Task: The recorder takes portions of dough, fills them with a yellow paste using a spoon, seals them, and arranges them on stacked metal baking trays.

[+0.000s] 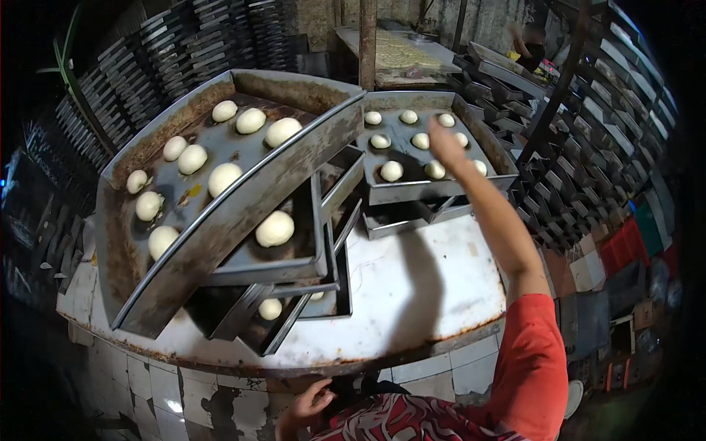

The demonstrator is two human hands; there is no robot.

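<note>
My right hand (446, 147) reaches over the smaller metal tray (408, 193) on the right, among several round pale dough balls (392, 171). It is closest to the dough balls in that tray's middle and back rows. Its fingers are blurred and partly hidden, so whether it holds anything does not show. Down near my waist, my left hand (313, 403) holds nothing, its fingers loosely apart. On the left, a large deep tray (220, 220) lies tilted across a crooked stack, with more dough balls (225, 179) inside.
Beneath the large tray, lower trays (268, 275) jut out at angles, some with dough balls. All stand on a white, rust-edged table (390, 294). Stacked metal trays (191, 44) line the back left and the right side. Behind a post (368, 44), another table (401, 55) carries flattened pale pieces.
</note>
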